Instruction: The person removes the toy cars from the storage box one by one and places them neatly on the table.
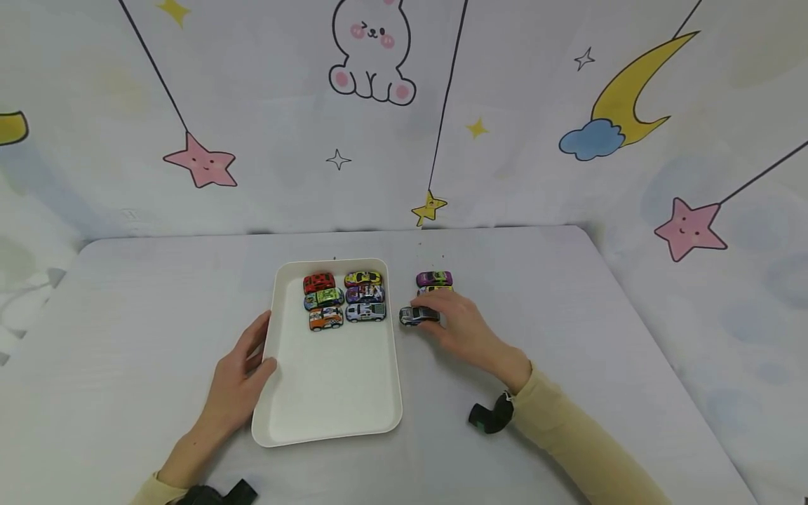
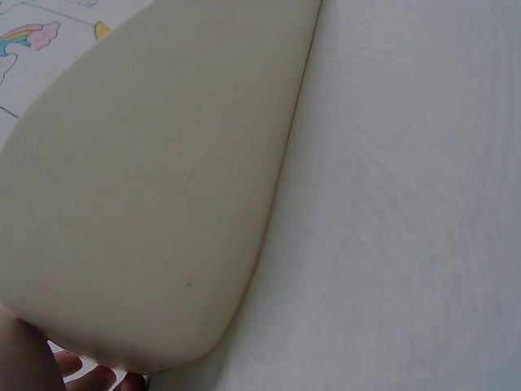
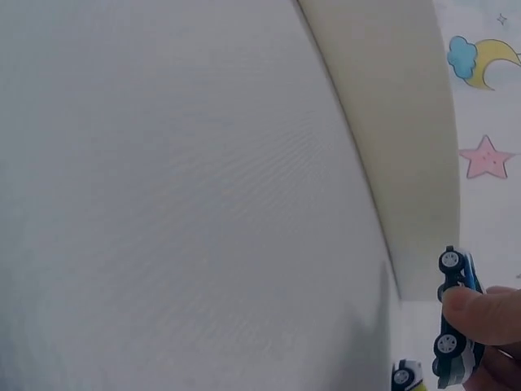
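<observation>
A white tray lies on the table with several toy cars in two columns at its far end, among them a red car and an orange car. My left hand grips the tray's left edge, thumb over the rim. Just right of the tray, my right hand pinches a dark toy car between thumb and fingers. In the right wrist view, the pinched car's wheels face the camera. Beyond that hand stand a purple car and a yellow car, the latter partly hidden by fingers.
A white cloth covers the table. Behind it rises a cloth backdrop printed with stars, a moon and a bear. Each wrist carries a black camera mount, such as the right one.
</observation>
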Demonstrator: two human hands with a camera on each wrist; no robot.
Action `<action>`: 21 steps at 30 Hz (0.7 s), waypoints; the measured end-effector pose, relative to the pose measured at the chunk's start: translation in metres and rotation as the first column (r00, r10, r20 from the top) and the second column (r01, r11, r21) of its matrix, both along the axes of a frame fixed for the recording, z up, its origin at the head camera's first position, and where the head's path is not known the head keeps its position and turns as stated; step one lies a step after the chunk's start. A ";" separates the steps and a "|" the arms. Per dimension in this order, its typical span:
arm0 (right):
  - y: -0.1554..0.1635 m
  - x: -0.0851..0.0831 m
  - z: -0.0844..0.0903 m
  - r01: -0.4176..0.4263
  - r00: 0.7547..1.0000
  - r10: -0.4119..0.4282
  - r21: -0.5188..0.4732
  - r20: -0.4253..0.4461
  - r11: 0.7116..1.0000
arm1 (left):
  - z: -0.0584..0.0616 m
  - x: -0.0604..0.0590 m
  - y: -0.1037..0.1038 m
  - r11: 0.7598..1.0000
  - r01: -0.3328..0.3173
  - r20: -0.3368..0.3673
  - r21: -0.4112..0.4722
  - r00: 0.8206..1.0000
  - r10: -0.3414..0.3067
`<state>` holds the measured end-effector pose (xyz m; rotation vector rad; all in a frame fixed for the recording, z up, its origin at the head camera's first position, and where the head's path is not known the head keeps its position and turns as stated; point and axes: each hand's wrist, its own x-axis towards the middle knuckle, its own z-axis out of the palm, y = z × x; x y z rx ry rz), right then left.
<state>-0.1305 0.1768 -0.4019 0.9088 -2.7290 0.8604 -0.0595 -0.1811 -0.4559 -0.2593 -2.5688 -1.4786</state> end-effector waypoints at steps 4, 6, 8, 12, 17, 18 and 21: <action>0.007 -0.003 -0.006 0.008 1.000 -0.008 0.015 -0.004 1.000 | 0.000 0.000 0.000 1.000 -0.001 -0.001 0.005 1.000 0.001; 0.011 -0.005 -0.009 0.006 1.000 -0.006 0.010 -0.012 1.000 | 0.000 -0.001 0.000 1.000 0.000 -0.001 0.004 1.000 0.000; 0.014 -0.006 -0.012 0.006 1.000 -0.006 0.005 -0.020 1.000 | 0.000 -0.001 0.001 1.000 -0.001 -0.001 0.000 1.000 0.001; 0.018 -0.008 -0.014 0.022 1.000 -0.022 0.006 -0.022 1.000 | -0.001 -0.001 0.001 1.000 -0.002 -0.003 0.002 1.000 0.002; 0.021 -0.009 -0.018 0.042 0.999 -0.042 0.019 -0.006 0.999 | -0.001 -0.001 0.000 1.000 -0.002 -0.005 0.007 1.000 0.002; 0.021 -0.008 -0.018 0.042 0.999 -0.042 0.018 -0.004 0.999 | -0.001 -0.001 0.000 1.000 -0.002 -0.005 0.007 1.000 0.002; 0.023 -0.008 -0.021 0.039 0.999 -0.039 0.020 -0.011 0.999 | -0.002 -0.001 0.000 1.000 -0.002 -0.005 0.007 1.000 0.002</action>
